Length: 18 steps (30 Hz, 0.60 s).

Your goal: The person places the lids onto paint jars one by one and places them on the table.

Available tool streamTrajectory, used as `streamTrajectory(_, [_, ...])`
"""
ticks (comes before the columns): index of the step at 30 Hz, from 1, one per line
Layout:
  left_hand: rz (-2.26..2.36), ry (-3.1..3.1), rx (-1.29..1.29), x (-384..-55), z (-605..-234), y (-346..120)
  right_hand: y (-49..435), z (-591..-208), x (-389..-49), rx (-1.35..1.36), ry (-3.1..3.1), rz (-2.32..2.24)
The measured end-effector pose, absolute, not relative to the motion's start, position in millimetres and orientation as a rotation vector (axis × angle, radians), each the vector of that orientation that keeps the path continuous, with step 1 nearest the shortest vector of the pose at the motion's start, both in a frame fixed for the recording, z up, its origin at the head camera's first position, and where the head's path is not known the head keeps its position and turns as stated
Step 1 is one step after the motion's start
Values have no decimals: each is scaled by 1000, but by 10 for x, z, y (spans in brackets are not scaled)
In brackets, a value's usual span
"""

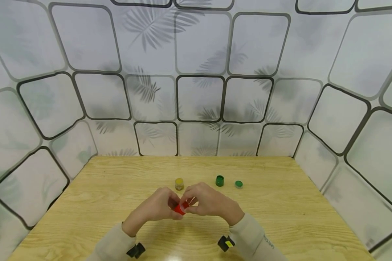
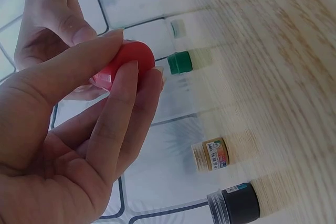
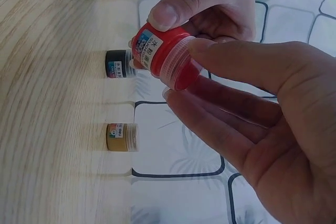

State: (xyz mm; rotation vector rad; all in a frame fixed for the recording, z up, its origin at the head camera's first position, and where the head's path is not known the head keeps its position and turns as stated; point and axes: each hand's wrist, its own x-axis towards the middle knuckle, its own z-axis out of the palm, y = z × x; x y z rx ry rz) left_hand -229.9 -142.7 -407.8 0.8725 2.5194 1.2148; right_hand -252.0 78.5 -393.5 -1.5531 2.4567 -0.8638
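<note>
A small red paint jar [image 1: 179, 209] is tilted between both hands above the table. My left hand [image 1: 160, 206] grips its red body, fingers wrapped about the base in the left wrist view. On the other end, my right hand [image 1: 209, 201] pinches the clear ribbed lid [image 3: 177, 64] between thumb and fingertips. The lid sits on the jar, and a white label [image 3: 149, 46] shows on the body. Beyond the hands stands a yellow paint jar [image 1: 179, 184] with its lid on. Farther right is a green paint jar [image 1: 219, 181], lidless, beside its green lid [image 1: 239, 184].
A black paint jar [image 2: 241, 203] with a clear lid stands on the table, hidden in the head view. The wooden table [image 1: 281, 217] meets a patterned backdrop [image 1: 199, 98] at the back and sides.
</note>
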Motion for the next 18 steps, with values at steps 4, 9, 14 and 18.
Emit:
streamTrajectory(4, [1196, 2533, 885, -2296, -4074, -1425, 787, -3934, -2515, -1490, 2469, -862])
streamTrajectory(9, [1204, 2528, 875, -2293, -4075, -1414, 791, -3936, -2511, -1485, 2486, -849])
streamTrajectory(14, [1211, 2520, 870, -2295, -4072, -1413, 801, -3933, -2512, -1504, 2496, -832])
streamTrajectory(18, [1204, 2521, 854, -2304, -4070, -1415, 798, -3937, -2518, -1486, 2502, -823])
